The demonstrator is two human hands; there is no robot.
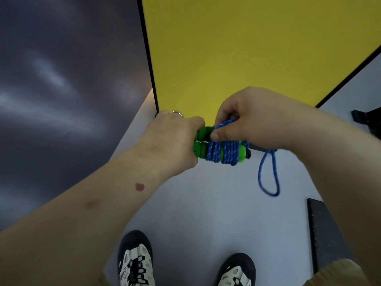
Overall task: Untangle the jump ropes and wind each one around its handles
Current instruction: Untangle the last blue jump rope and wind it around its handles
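Observation:
Two green jump rope handles (201, 141) lie side by side, held level in front of me over the corner of a yellow table (247, 48). My left hand (173, 139) grips their left ends. A blue rope (224, 152) is wound in several turns around the handles' middle and right part. My right hand (251, 118) pinches a strand of the blue rope above the handles, thumb pressing on the coils. A loose loop of the blue rope (268, 174) hangs down below my right wrist. No second jump rope is in view.
The yellow table has a black edge (151, 79). A pale floor (195, 203) lies below, with my two shoes (136, 261) on it. A dark panel (325, 234) stands at lower right, and a black object (367, 120) sits at the right edge.

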